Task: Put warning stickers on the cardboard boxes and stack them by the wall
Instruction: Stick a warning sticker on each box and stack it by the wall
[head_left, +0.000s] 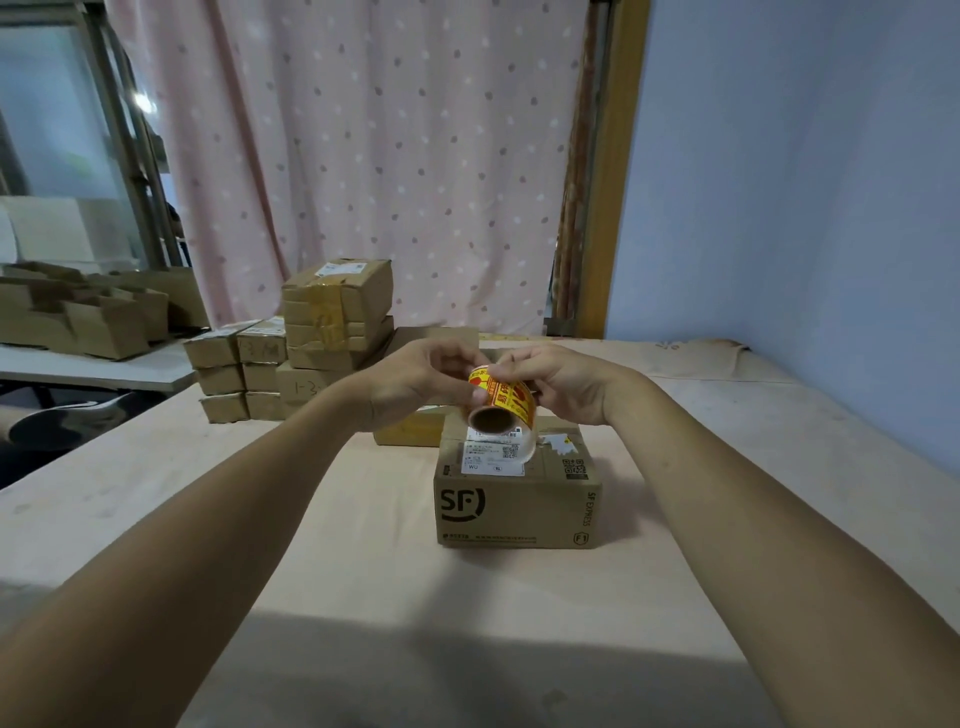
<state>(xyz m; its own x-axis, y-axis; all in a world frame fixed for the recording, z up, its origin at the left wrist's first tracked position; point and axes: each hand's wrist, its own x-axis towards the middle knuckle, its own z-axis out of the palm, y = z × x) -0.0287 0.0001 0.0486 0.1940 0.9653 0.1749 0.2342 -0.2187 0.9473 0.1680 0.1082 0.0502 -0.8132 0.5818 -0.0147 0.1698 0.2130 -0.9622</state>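
Observation:
A brown cardboard box marked SF (517, 501) sits in the middle of the table, with white shipping labels on its top. Above its far edge I hold a roll of yellow-and-red warning stickers (498, 402), its cardboard core facing me. My left hand (415, 382) grips the roll from the left. My right hand (558, 382) pinches the roll's top from the right, fingertips on the sticker strip. A clear backing strip hangs down from the roll over the box's labels.
A stack of several taped cardboard boxes (322, 343) stands at the table's far left by the pink dotted curtain (363, 156). Another box (410, 428) lies behind the SF box. Open boxes (93, 312) sit on a side table. A blue wall (805, 208) bounds the right.

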